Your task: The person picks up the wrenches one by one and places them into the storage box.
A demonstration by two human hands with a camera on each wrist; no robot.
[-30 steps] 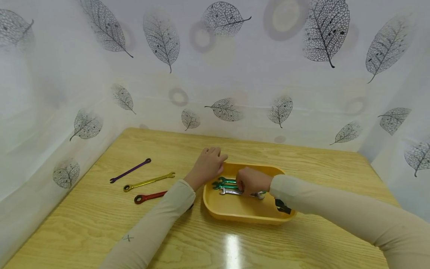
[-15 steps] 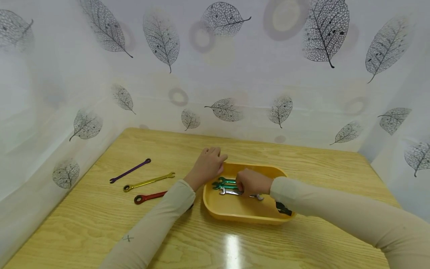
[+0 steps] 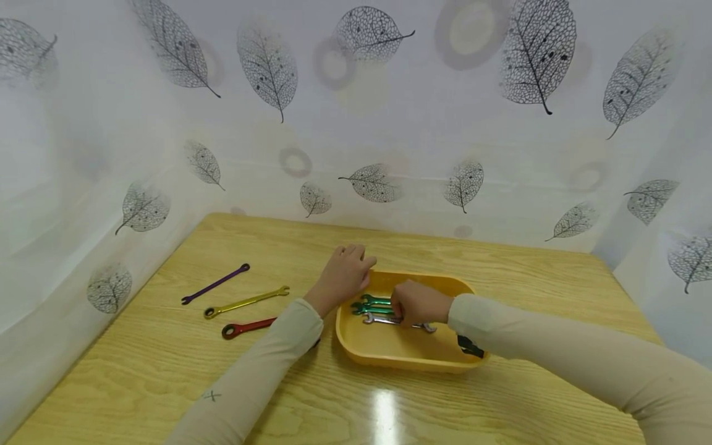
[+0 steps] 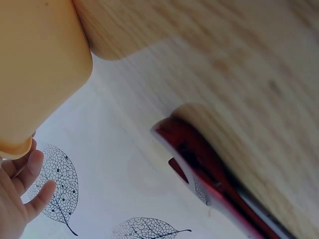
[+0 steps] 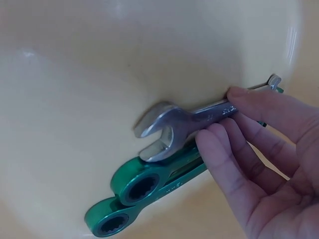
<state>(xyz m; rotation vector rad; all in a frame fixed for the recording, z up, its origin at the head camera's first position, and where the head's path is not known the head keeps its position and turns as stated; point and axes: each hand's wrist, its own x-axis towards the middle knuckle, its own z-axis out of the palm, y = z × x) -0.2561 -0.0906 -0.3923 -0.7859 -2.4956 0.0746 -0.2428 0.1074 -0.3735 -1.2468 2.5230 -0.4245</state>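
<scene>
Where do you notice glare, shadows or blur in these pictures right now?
Head view: a white patch of glare on the near part of the table; left wrist view: the table's grain is smeared and the red wrench looks soft, while the leaf pattern is crisper; right wrist view: small bright highlights on the tray, a soft shadow beside the silver wrench.
</scene>
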